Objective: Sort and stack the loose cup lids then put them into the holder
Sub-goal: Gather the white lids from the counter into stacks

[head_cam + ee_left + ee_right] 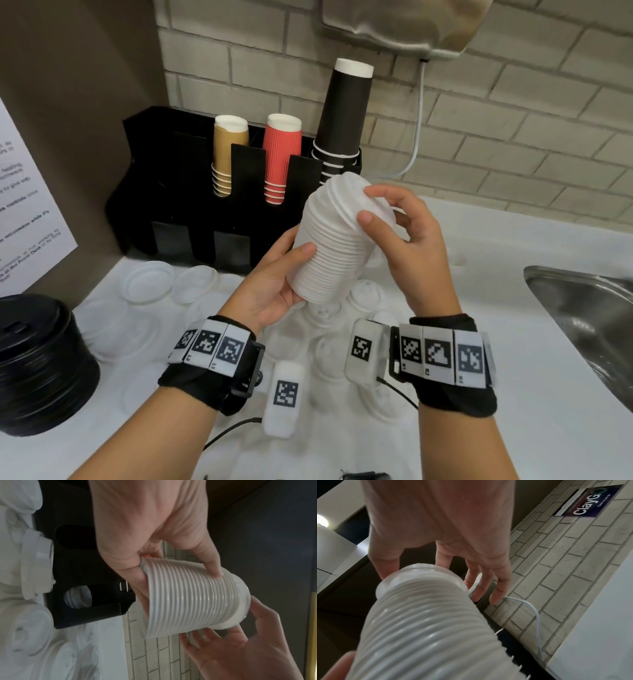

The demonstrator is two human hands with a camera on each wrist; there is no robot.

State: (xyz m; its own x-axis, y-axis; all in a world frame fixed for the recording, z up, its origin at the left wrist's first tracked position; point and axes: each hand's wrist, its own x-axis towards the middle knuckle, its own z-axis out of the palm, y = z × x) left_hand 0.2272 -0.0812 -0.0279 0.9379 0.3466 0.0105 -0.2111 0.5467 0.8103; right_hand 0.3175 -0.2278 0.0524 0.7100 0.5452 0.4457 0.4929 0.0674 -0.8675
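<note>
While held tilted above the worktop, well off its surface and in front of the black holder: a tall stack of white lids, gripped low down by the left hand with thumb across the ribbed side and fingers curled behind. Capped at the upper end by the right hand, thumb and fingertips curled on the topmost lid.

Seen only from the head: loose clear and white lids scattered on the worktop beneath the wrists, a pile of black lids at the near left, a steel sink to the right. Farther back, standing in the holder: tan cups, red cups and black cups, all upside down.

Shown only from the left wrist: a lower opening of the holder with pale lids inside, and the left thumb tip pressing a rib of the stack.

Shown only from the right wrist: the remaining right fingers spread free past the stack's end, a white cable along the brick wall, a dark wall sign reading "ClayGo".
</note>
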